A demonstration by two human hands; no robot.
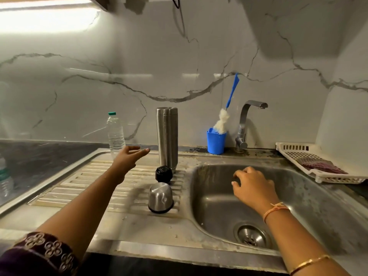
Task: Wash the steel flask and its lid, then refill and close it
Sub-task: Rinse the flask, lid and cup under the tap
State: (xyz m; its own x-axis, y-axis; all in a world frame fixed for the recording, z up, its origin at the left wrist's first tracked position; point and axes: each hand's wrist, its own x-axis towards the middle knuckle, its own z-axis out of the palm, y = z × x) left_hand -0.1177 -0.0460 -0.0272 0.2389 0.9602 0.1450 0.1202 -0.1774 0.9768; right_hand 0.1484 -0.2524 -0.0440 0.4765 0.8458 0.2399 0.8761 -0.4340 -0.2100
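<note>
Steel drainboard under the left hand: fingers straight, slightly spread, holding nothing, reaching between plastic water bottle and steel flask. Right hand hangs over sink basin, fingers loosely curled, empty. Flask upright, uncapped, at the drainboard's back. Black stopper just before its base; steel cup lid mouth-down, nearer. Risk: tall flask on ribbed surface; a sideways brush could topple it.

Veined marble wall behind a dark countertop, lit from the upper left.
</note>
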